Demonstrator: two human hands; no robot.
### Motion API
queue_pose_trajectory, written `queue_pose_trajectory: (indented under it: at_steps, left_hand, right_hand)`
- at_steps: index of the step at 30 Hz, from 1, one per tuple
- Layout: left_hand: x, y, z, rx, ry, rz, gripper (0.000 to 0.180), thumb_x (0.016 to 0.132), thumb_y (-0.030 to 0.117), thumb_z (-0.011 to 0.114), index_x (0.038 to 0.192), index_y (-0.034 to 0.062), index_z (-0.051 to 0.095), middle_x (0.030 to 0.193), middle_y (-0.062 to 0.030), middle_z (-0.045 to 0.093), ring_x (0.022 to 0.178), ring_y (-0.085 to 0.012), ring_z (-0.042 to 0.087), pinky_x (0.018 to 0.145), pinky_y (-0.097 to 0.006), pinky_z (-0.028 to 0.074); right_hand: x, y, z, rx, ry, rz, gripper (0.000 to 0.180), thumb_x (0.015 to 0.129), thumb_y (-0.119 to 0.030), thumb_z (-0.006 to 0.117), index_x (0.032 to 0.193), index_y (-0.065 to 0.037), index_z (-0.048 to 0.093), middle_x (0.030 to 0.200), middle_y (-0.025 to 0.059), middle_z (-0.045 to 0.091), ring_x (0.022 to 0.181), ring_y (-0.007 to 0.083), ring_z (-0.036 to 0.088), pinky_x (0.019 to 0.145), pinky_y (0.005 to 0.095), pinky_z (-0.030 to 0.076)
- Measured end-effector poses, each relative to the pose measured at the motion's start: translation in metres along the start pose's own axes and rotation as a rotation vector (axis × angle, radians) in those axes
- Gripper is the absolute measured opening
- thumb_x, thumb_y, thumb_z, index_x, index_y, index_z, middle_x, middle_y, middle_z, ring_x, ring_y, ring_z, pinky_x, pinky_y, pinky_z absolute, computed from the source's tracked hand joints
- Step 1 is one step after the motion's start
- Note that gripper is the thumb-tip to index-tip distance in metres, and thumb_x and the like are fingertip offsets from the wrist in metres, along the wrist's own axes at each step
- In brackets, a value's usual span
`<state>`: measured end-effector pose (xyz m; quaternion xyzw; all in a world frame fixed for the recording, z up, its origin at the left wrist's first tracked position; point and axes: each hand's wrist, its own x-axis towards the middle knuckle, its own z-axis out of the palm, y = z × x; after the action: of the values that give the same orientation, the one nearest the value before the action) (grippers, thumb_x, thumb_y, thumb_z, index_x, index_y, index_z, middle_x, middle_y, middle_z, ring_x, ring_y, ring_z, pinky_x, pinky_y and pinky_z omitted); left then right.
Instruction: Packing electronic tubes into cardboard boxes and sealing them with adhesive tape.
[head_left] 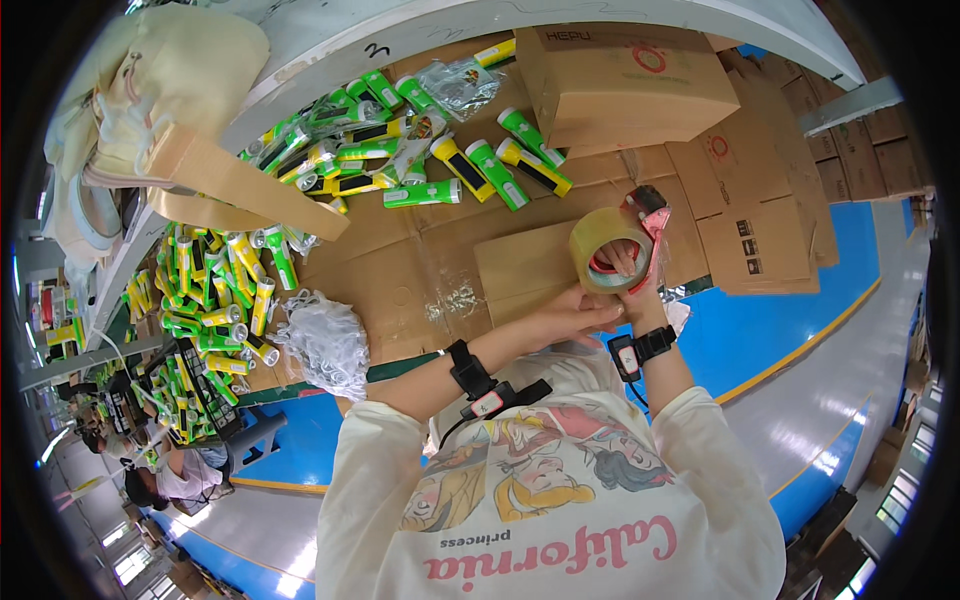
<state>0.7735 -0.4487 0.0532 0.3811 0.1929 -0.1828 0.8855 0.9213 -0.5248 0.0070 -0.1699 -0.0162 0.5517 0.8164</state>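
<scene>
My right hand [638,292] is wrapped round a tape dispenser [654,226], with some fingers showing through the core of its wide yellowish tape roll [590,238]. My left hand [572,318] lies just below the roll, its fingers stretched toward my right wrist. Nothing shows in the left hand, and whether it touches the roll or the other hand is hard to make out. Beneath both hands is a flat piece of brown cardboard [520,262] on the cardboard-covered table [400,300].
Green and yellow flashlights [422,194] lie heaped at the far side and left. A bundle of white cords [325,343] sits at the near left. A closed carton [620,100] stands far right, beside flattened cartons [750,215]. Another person [185,475] is at lower left.
</scene>
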Motion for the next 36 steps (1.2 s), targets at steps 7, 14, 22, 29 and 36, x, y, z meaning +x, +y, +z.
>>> queue_pose_trajectory:
  at_steps: [7,14,22,29,36]
  left_hand:
    - [0.016,-0.036,-0.010,0.218,0.219,0.321,0.045,0.089,0.017,0.057,0.127,0.0028,0.038,0.121,-0.0115,0.052,0.097,-0.0202,0.060,0.077,-0.033,0.054]
    - [-0.009,-0.015,-0.016,-0.063,0.168,0.108,0.036,0.087,0.005,0.055,0.120,0.0040,0.040,0.122,-0.0110,0.049,0.101,-0.0225,0.059,0.083,-0.034,0.053]
    - [-0.013,-0.016,-0.030,-0.339,0.124,0.167,0.036,0.086,0.006,0.058,0.118,-0.0011,0.044,0.118,-0.0150,0.053,0.103,-0.0224,0.057,0.086,-0.035,0.052]
    - [-0.021,-0.012,-0.021,-0.112,0.272,0.285,0.038,0.085,0.002,0.058,0.120,-0.0007,0.044,0.111,-0.0149,0.057,0.096,-0.0204,0.060,0.085,-0.032,0.052]
    - [-0.032,-0.025,-0.033,-0.151,0.369,0.259,0.034,0.082,-0.003,0.055,0.115,-0.0008,0.045,0.092,-0.0116,0.061,0.086,-0.0193,0.063,0.078,-0.033,0.054]
  right_hand:
    - [0.001,-0.002,-0.006,-0.020,-0.161,-0.012,0.050,0.095,-0.047,0.027,0.066,-0.009,0.044,0.045,-0.0007,0.036,0.038,0.0095,0.030,0.058,0.0226,0.032]
    - [0.002,-0.002,-0.008,0.015,-0.205,0.000,0.047,0.096,-0.045,0.028,0.070,-0.009,0.046,0.045,-0.0027,0.035,0.043,0.0081,0.033,0.058,0.0213,0.030]
    - [0.003,-0.004,0.001,0.009,-0.250,0.030,0.046,0.096,-0.044,0.029,0.070,-0.011,0.047,0.045,-0.0037,0.037,0.043,0.0078,0.033,0.056,0.0197,0.028]
    - [0.002,-0.006,0.001,-0.037,-0.255,0.086,0.047,0.095,-0.046,0.029,0.069,-0.011,0.047,0.043,-0.0033,0.036,0.040,0.0075,0.033,0.055,0.0195,0.029]
    - [-0.001,0.000,0.001,-0.132,-0.170,0.066,0.051,0.093,-0.050,0.029,0.064,-0.011,0.046,0.040,-0.0028,0.036,0.034,0.0082,0.033,0.051,0.0177,0.032]
